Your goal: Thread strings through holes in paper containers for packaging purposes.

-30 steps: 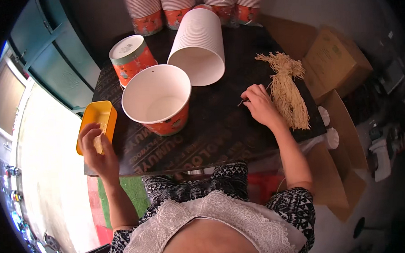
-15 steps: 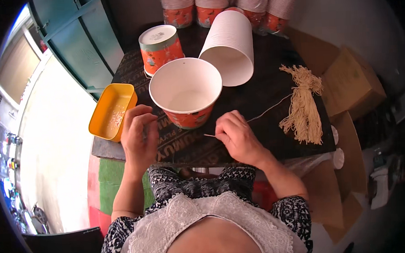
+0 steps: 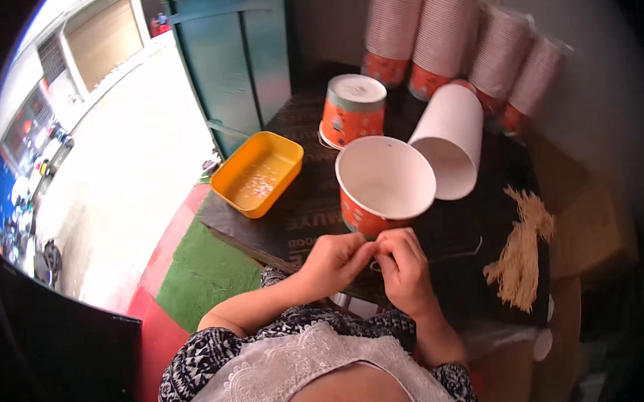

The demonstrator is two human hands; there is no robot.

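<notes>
My left hand [image 3: 336, 264] and my right hand [image 3: 404, 266] meet fingertip to fingertip in front of an orange-and-white paper bucket [image 3: 386, 177], which stands upright with its mouth up. A thin pale string [image 3: 456, 254] trails from my right hand's pinch across the dark table and ends in a small curl. My left thumb and forefinger are pinched together; what they hold is hidden. Farther right lies a bundle of beige strings [image 3: 523, 252]. To the left, a yellow tray [image 3: 224, 178] has small white and pinkish bits on its bottom.
Behind the bucket, another paper bucket [image 3: 354, 112] stands upside down, and a stack of white buckets [image 3: 451, 129] lies on its side. Tall wrapped bucket stacks [image 3: 440, 31] line the back. A green metal door [image 3: 234, 60] is at left, a cardboard box [image 3: 593, 234] at right.
My hands have come together from either side of the bucket. The string no longer reaches the bundle; its far end lies loose. The whole view has swung left.
</notes>
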